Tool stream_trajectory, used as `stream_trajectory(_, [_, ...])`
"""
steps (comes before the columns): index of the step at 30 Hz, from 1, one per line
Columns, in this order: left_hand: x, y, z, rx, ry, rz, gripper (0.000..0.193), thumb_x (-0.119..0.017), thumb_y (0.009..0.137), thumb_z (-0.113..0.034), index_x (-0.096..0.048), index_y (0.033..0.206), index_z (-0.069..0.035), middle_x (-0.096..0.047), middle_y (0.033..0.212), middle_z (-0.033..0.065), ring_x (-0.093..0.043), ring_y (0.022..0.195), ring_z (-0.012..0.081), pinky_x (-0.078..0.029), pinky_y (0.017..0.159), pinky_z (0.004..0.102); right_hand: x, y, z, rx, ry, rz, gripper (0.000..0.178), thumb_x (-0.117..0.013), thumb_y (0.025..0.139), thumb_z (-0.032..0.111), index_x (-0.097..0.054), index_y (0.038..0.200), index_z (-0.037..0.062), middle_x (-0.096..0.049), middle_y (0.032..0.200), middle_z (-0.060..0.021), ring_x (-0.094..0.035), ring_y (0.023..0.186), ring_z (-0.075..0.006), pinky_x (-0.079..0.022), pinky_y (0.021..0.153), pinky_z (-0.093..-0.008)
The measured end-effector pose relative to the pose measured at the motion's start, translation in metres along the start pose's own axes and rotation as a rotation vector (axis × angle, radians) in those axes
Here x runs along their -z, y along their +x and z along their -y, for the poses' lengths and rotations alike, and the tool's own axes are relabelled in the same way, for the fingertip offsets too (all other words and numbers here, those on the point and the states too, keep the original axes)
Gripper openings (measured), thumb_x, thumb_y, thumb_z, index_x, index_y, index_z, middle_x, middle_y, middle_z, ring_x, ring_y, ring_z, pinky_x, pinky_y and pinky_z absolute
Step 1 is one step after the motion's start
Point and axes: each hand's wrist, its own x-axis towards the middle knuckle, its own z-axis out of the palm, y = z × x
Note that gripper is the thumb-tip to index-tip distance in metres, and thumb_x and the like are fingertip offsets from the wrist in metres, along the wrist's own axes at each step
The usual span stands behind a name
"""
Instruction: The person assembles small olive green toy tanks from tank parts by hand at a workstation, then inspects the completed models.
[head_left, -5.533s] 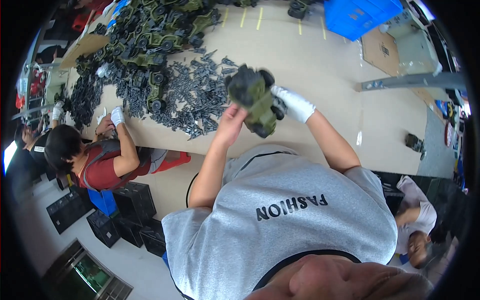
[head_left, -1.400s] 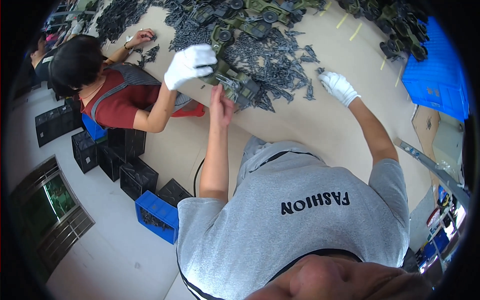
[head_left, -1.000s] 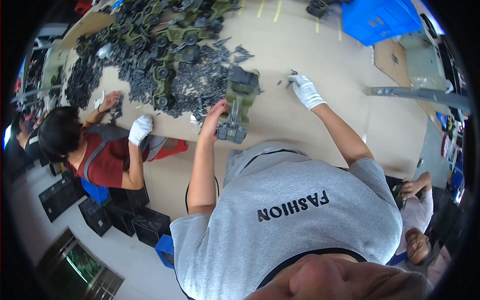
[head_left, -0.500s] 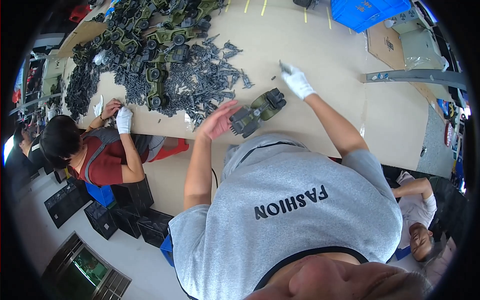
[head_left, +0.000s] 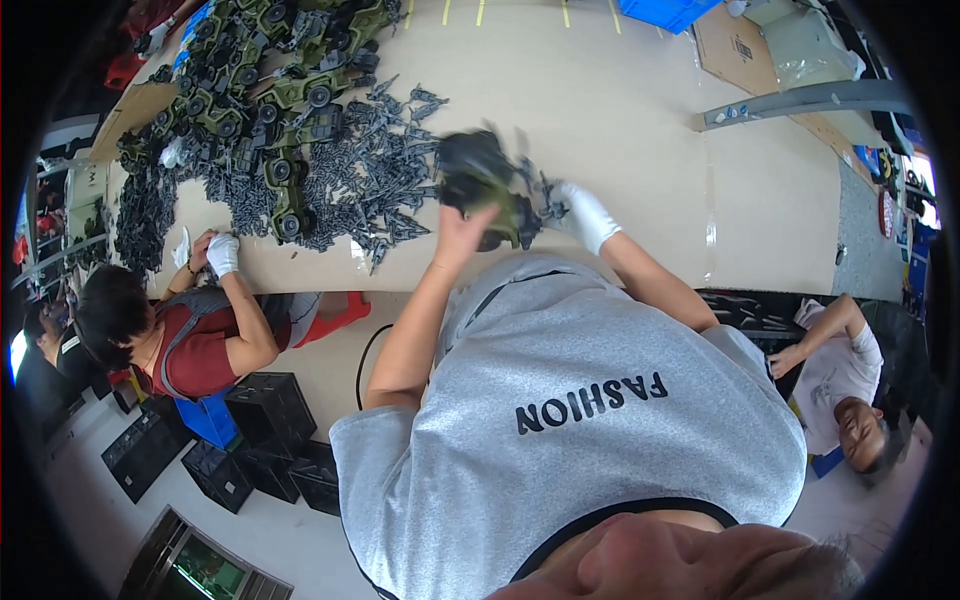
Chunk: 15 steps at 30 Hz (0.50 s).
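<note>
My bare left hand (head_left: 465, 235) is closed on a dark green toy military vehicle (head_left: 493, 190), thumb along its near side. The toy is raised at the table's front edge and smeared by motion. My white-gloved right hand (head_left: 588, 216) is closed on a spiky grey plastic part (head_left: 547, 203) against the vehicle's right end; I cannot tell whether it is attached. Left of my hands lies a heap of grey plastic parts (head_left: 385, 165), with a pile of green toy vehicles (head_left: 318, 97) behind it.
At the left, a co-worker in a red top (head_left: 205, 340) sits at the table (head_left: 640, 150), both hands on its edge. A blue crate (head_left: 672, 12) stands at the far right, near a grey metal bar (head_left: 810, 102). Another person (head_left: 840, 380) is at the lower right.
My left hand has taken hold of the vehicle and raised and turned it. My right hand has come back toward me and left, up to the vehicle. The view has shifted slightly.
</note>
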Motion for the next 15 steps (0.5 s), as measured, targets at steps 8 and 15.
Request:
stream_trajectory(8, [-0.013, -0.017, -0.088, 0.283, -0.821, -0.027, 0.042, -0.061, 0.095, -0.039, -0.057, 0.123, -0.007, -0.063, 0.11, 0.0085, -0.062, 0.101, 0.0187, -0.052, 0.088, 0.0332, -0.032, -0.105, 0.151, 0.144, 0.327, -0.003, 0.057, -0.033, 0.103, 0.058, -0.045, 0.071, 0.0118, -0.054, 0.086, -0.0029, -0.044, 0.078, -0.0151, -0.038, 0.076, -0.0305])
stream_trajectory(15, [-0.021, -0.029, -0.1, 0.298, -0.831, 0.004, 0.04, -0.061, 0.095, -0.034, -0.058, 0.12, -0.004, -0.065, 0.108, 0.0078, -0.063, 0.097, 0.0178, -0.052, 0.086, 0.0324, -0.036, -0.108, 0.146, 0.13, 0.247, 0.051, 0.063, -0.027, 0.103, 0.059, -0.053, 0.079, 0.0078, -0.051, 0.085, -0.0022, -0.042, 0.082, -0.0133, -0.037, 0.082, -0.029])
